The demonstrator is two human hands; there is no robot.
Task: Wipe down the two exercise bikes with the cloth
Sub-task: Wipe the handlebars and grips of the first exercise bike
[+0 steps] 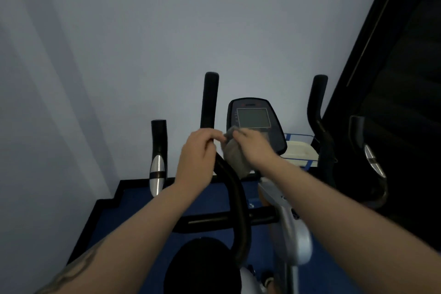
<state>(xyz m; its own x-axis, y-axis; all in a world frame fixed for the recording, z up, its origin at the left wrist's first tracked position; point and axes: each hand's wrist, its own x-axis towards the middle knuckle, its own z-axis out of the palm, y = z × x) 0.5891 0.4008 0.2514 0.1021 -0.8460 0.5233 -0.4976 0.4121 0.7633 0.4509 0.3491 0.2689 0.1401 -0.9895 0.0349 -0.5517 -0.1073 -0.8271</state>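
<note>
An exercise bike stands right in front of me, with a dark console and grey screen [254, 118], black handlebars and a silver frame [286, 222]. My left hand [196, 153] grips the bike's black left handlebar [210, 98] just below its upright end. A grey cloth [235, 155] hangs from my right hand [254, 148], which holds it against the lower left part of the console. The black saddle [202, 267] sits at the bottom of the view. No second bike can be told apart here.
A pale wall fills the upper view, close behind the console. A silver-and-black moving handle [157, 157] rises at the left, another [370, 157] at the right. A dark panel [393, 79] stands on the right. Blue floor mat [133, 207] below; a blue-edged tray [299, 150] behind the console.
</note>
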